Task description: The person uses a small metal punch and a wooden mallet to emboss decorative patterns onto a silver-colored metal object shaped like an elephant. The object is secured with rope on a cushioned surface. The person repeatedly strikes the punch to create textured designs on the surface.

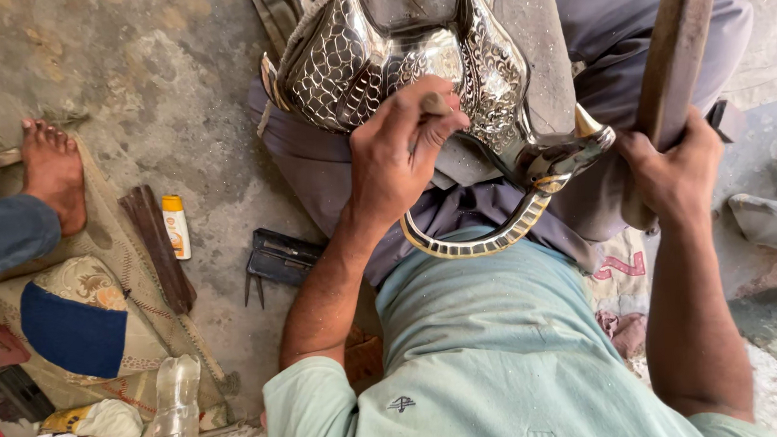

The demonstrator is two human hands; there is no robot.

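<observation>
An engraved silver metal vessel (380,59) rests on the person's lap. The left hand (398,151) is curled tight around a small punch tool (434,103), its tip against the vessel's patterned side. Just right of the vessel's spout (571,151), the right hand (674,172) grips a wooden mallet handle (673,62), fingers wrapped closed.

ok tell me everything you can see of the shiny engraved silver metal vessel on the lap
The shiny engraved silver metal vessel lies tipped across the person's lap, its top cut off by the frame edge. Its bulging body carries a chased scale pattern and floral bands. A curved banded handle with brass-coloured trim loops toward the chest. The left hand presses a small tool onto it; the right hand grips a wooden stick beside it.
</observation>
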